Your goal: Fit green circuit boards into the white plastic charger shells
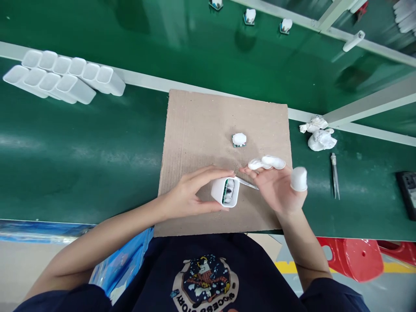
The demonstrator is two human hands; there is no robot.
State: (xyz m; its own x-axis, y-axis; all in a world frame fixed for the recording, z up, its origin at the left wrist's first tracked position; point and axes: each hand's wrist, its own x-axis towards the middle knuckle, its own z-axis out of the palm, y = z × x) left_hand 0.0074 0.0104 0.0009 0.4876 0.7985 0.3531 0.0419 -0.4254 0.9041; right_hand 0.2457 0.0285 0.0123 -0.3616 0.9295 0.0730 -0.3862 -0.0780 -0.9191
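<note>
Left hand (186, 195) grips one white casing (224, 191); right hand (279, 188) pinches one tweezers (247, 184).

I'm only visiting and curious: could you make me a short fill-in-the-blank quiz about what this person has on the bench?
1. The left hand holds a white casing over a brown sheet of ____.
2. The right hand pinches tweezers, and a second pair lies on the ____ table.
3. At the far left, spare casings lie in ____ rows.

Missing words: cardboard; green; two.
</note>
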